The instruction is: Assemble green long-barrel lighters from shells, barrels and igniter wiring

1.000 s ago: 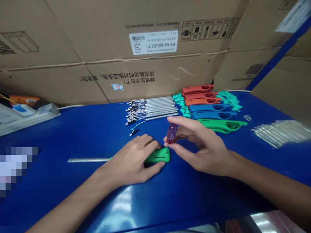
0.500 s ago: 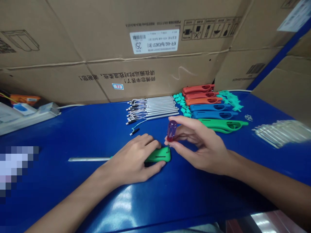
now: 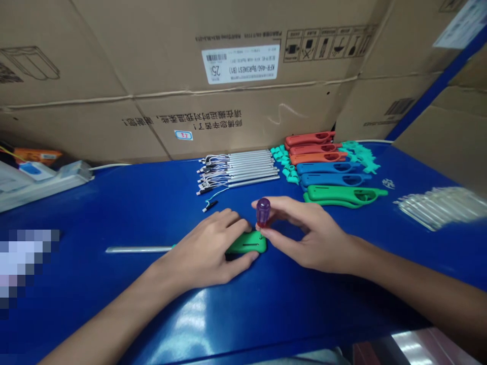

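Observation:
A green plastic handle lies on the blue table with a slim metal tube sticking out to its left. My left hand is wrapped over the handle from above and covers its middle. Between thumb and fingers of my right hand is a small screwdriver with a purple, see-through grip, standing nearly upright. Its tip meets the right end of the green handle, where a small hole sits; the tip itself is mostly hidden.
Behind my hands lie several metal rods with wires, teal caps, red casings, blue casings and green casings. Clear-wrapped pieces are at right, a power strip at left. A cardboard box stands behind.
My right hand and the screwdriver have moved slightly down and left, and the screwdriver's grip has turned more upright. My left hand keeps its place on the green handle.

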The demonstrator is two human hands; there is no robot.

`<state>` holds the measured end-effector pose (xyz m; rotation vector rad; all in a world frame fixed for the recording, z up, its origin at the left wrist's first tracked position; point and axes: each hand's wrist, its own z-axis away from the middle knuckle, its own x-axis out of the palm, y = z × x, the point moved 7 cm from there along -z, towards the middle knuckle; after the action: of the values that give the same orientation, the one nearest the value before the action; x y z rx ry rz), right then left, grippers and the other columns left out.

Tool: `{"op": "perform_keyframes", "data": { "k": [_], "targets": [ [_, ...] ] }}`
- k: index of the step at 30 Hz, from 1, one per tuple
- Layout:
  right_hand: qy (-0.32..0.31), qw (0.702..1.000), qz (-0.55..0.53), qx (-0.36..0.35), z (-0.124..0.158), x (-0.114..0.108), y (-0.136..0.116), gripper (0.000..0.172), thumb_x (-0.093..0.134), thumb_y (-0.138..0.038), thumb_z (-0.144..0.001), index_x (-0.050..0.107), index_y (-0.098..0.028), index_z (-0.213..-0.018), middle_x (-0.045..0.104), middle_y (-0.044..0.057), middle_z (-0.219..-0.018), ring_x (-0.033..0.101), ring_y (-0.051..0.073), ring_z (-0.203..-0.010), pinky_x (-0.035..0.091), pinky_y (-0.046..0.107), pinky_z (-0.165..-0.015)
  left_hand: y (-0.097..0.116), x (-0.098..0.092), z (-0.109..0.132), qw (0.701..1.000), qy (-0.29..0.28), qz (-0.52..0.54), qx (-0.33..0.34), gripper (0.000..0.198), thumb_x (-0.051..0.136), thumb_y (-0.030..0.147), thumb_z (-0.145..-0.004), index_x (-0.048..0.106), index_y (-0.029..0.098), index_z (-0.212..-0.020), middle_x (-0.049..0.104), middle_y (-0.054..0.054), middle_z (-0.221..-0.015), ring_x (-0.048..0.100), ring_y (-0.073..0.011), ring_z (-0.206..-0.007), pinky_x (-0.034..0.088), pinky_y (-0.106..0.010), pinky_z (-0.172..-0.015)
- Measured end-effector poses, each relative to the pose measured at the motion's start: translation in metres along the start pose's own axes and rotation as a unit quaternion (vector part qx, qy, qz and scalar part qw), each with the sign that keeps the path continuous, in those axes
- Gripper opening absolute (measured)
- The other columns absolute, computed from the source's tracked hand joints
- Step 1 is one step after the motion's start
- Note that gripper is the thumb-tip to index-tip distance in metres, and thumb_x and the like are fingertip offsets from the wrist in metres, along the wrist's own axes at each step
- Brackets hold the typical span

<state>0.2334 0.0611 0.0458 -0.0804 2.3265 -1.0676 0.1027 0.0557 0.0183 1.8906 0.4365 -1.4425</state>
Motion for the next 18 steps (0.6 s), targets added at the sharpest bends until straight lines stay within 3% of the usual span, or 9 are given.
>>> {"op": "perform_keyframes", "data": {
  "k": [4, 18],
  "targets": [
    [-0.035, 0.999, 0.033, 0.005, -0.0039, 0.0031, 0.0017, 0.01, 0.058, -0.01, -0.088, 0.063, -0.019, -0.092, 0.068, 0.004, -0.09, 0.065, 0.014, -0.082, 0.056, 0.027, -0.074, 0.0005, 0.0001, -0.0001, 1.0, -0.004, 0.002, -0.001, 0.024, 0.057, 0.036, -0.09, 0.061, 0.016, -0.103, 0.061, -0.009, -0.096, 0.058, -0.0254, -0.092, 0.051, -0.042, -0.082],
    [-0.041, 0.998, 0.028, 0.032, -0.0028, 0.0063, 0.0099, 0.011, 0.066, -0.017, -0.086, 0.057, -0.019, -0.081, 0.062, 0.001, -0.084, 0.058, 0.012, -0.074, 0.05, 0.025, -0.07, 0.0004, 0.0, 0.0003, 1.0, -0.004, 0.003, -0.001, 0.021, 0.058, 0.036, -0.09, 0.061, 0.017, -0.1, 0.06, -0.008, -0.093, 0.057, -0.0242, -0.089, 0.05, -0.04, -0.08]
  ]
}}
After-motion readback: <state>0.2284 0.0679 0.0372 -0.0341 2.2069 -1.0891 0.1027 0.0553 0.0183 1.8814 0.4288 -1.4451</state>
